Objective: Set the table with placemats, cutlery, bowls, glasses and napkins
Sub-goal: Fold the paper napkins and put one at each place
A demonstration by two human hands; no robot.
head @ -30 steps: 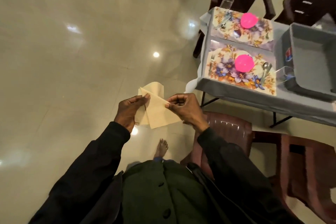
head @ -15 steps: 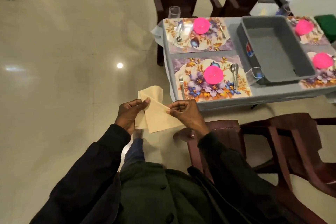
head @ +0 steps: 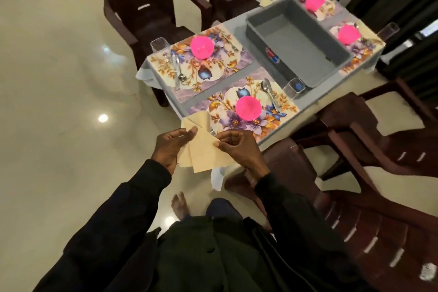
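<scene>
Napkin [head: 203,152], folded: pinched between left hand [head: 169,149] and right hand [head: 239,149], just short of the table [head: 305,104] edge.

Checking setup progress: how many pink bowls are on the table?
4: near bowl on the closest placemat; second bowl on the mat behind it; third bowl and fourth bowl beyond the grey tub. None seem hidden.
</scene>
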